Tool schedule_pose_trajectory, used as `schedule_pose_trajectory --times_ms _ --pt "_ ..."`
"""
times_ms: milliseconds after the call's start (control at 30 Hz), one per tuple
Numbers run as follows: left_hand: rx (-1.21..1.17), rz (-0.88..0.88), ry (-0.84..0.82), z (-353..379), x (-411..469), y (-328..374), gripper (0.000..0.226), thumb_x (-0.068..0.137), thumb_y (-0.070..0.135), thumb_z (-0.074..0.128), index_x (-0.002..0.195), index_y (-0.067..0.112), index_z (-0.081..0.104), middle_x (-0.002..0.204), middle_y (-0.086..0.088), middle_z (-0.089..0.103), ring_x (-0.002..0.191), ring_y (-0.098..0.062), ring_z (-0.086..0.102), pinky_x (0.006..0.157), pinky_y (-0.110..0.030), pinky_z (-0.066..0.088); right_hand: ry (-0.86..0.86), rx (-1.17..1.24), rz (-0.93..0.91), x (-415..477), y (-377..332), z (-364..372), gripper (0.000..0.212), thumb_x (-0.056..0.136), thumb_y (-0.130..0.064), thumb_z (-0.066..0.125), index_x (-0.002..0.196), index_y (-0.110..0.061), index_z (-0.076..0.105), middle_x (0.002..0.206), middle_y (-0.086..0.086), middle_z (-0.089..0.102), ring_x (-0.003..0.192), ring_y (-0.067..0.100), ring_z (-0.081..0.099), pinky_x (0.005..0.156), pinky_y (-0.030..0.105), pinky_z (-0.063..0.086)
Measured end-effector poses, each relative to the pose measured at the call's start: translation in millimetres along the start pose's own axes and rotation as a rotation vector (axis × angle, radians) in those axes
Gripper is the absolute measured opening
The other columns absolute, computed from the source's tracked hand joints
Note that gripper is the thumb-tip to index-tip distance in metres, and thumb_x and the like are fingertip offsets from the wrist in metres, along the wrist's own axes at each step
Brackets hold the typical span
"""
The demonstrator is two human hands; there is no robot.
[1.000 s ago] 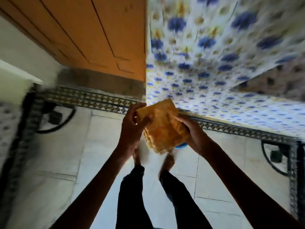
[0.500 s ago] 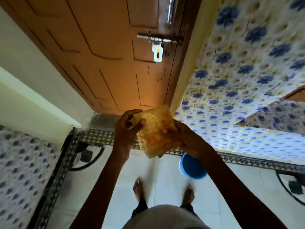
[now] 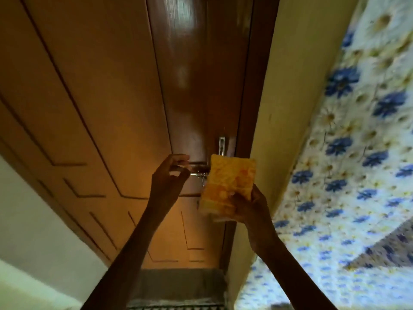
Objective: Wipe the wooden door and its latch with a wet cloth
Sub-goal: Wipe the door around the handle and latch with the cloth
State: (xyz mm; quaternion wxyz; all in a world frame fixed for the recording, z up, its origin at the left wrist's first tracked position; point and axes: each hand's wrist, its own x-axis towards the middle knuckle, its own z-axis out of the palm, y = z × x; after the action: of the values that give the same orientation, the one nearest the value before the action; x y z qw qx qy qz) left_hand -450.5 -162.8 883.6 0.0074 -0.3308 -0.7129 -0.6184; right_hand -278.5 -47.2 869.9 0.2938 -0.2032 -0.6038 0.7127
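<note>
Latch (image 3: 197, 173) sits on the wooden door (image 3: 107, 108) at its right edge, next to the door frame (image 3: 257, 90); its bolt runs horizontal, left to right. Both hands are right at it. Left hand (image 3: 167, 177) is at the bolt's left end, fingers curled in a loose pinch around or just in front of the bar; actual contact can't be told. Right hand (image 3: 250, 206) grips a folded yellow cloth (image 3: 228, 186) from below, cloth upright and covering the latch's right end; whether it presses on the metal isn't clear. A vertical metal handle (image 3: 221, 145) sits just above the cloth. Cloth hand is the one placed to wipe, probably along the bolt's axis. Floral wall tiles (image 3: 357, 135) on the right. No containers visible.
</note>
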Motion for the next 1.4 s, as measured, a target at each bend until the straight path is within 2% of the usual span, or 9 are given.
schedule_pose_trajectory --times_ms 133,300,467,600,767,933,1067,1233,1400 --pt "0.336 0.274 -0.001 1 48 -18 0.035 0.089 0.021 0.070 0.122 0.021 0.058 0.122 0.007 0.054 0.112 -0.005 0.052 0.086 0.001 0.035 0.347 -0.200 -0.197 41 29 15 0.027 0.097 -0.009 0.058 0.097 -0.035 0.064 0.093 -0.005 0.071 0.087 0.012 0.068 0.075 0.036 0.055" --pt "0.810 0.556 -0.012 8 125 -47 0.064 0.096 0.035 0.059 0.152 0.018 0.033 0.160 -0.014 0.026 0.150 -0.030 0.017 0.117 -0.047 0.028 0.469 -0.600 -0.647 129 29 30 0.056 0.096 -0.008 0.043 0.151 -0.017 0.035 0.151 0.013 0.045 0.136 0.031 0.047 0.100 0.048 0.050" --pt "1.058 0.788 -0.037 37 183 -66 0.069 0.095 0.037 0.059 0.154 0.019 0.029 0.162 -0.019 0.018 0.150 -0.036 0.011 0.121 -0.052 0.011 0.389 -1.310 -0.583 187 76 46 0.062 0.092 -0.007 0.029 0.152 -0.023 0.027 0.157 0.011 0.034 0.144 0.035 0.032 0.100 0.064 0.041" --pt "1.047 0.868 0.071 47 200 -95 0.066 0.098 0.048 0.048 0.154 0.023 0.026 0.162 -0.013 0.016 0.151 -0.028 -0.004 0.121 -0.046 -0.004 0.438 -1.169 -0.611 189 95 50 0.074 0.086 0.008 0.046 0.151 -0.023 0.025 0.163 -0.005 0.011 0.147 0.029 0.020 0.088 0.052 0.056" --pt "1.063 0.977 0.145 50 212 -115 0.069 0.099 0.055 0.045 0.156 0.024 0.022 0.162 -0.012 0.013 0.151 -0.026 -0.012 0.121 -0.049 -0.005 0.517 -1.117 -0.674 184 105 56 0.057 0.089 0.002 0.042 0.143 -0.013 0.045 0.156 0.010 0.031 0.143 0.031 0.032 0.089 0.021 0.043" --pt "1.058 1.052 0.236 54 217 -121 0.071 0.099 0.059 0.039 0.156 0.023 0.017 0.164 -0.010 -0.013 0.151 -0.028 -0.011 0.121 -0.051 -0.002 0.498 -1.084 -0.613 172 160 37 0.067 0.082 0.011 0.065 0.143 -0.011 0.047 0.157 0.010 0.031 0.148 0.020 0.024 0.111 0.031 0.041" --pt "1.033 1.045 0.242 56 216 -125 0.069 0.100 0.059 0.038 0.157 0.024 0.020 0.164 -0.010 -0.014 0.151 -0.027 -0.010 0.121 -0.050 -0.003 0.498 -0.854 -0.707 171 136 44 0.049 0.090 -0.003 0.044 0.140 -0.001 0.048 0.150 0.022 0.042 0.143 0.014 0.036 0.105 0.031 0.045" --pt "1.015 1.025 0.221 56 216 -124 0.069 0.100 0.058 0.037 0.157 0.025 0.017 0.163 -0.008 -0.018 0.151 -0.026 -0.013 0.121 -0.049 -0.006 0.855 -0.574 -0.701 210 75 60 0.038 0.093 0.000 0.043 0.127 0.009 0.057 0.113 0.019 0.066 0.102 0.014 0.060 0.086 0.019 0.051" --pt "1.045 1.025 0.250 58 214 -127 0.068 0.101 0.058 0.035 0.157 0.025 0.014 0.163 -0.008 -0.018 0.151 -0.026 -0.014 0.121 -0.050 -0.006 0.671 -0.362 -0.520 189 111 42 0.034 0.091 -0.016 0.053 0.121 -0.005 0.063 0.111 0.009 0.069 0.101 0.009 0.067 0.082 0.048 0.058"
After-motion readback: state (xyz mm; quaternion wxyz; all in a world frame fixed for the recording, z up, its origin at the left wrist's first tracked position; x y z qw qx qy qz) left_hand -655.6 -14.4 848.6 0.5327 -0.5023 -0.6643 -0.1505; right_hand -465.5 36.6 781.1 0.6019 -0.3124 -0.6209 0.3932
